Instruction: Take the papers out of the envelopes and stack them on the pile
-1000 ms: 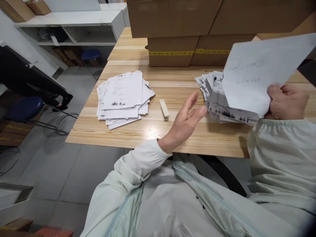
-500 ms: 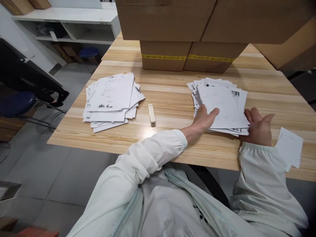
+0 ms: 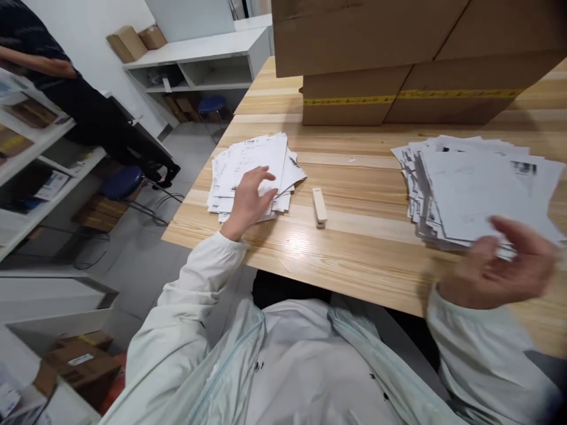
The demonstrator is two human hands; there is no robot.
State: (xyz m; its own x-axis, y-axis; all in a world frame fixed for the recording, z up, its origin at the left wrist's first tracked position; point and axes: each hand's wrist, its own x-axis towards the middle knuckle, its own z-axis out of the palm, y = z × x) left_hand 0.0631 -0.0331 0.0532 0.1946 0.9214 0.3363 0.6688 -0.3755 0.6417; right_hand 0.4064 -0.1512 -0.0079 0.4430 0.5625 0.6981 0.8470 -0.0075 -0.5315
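My left hand [image 3: 253,199] hovers over the left stack of printed papers [image 3: 266,150], fingers curved and apart, with nothing in its grasp. Whether its fingertips touch the top sheet I cannot tell. My right hand [image 3: 502,265] is blurred by motion at the near edge of the right stack of papers [image 3: 473,189], thumb and fingers spread. No sheet shows in it. That stack is uneven, with sheets fanned out at its sides. Between the two stacks lies a cream-coloured stapler [image 3: 319,208] on the wooden table.
Large cardboard boxes [image 3: 349,97] with yellow tape are stacked at the back of the table [image 3: 354,260]. A tiny paper scrap [image 3: 352,160] lies behind the stapler. On the left are a blue stool [image 3: 121,182], shelves [image 3: 26,159] and a standing person in dark clothes [image 3: 101,118].
My left hand has left the right stack and moved over to the left stack. My right hand has come off the right stack's edge. The view has turned left.
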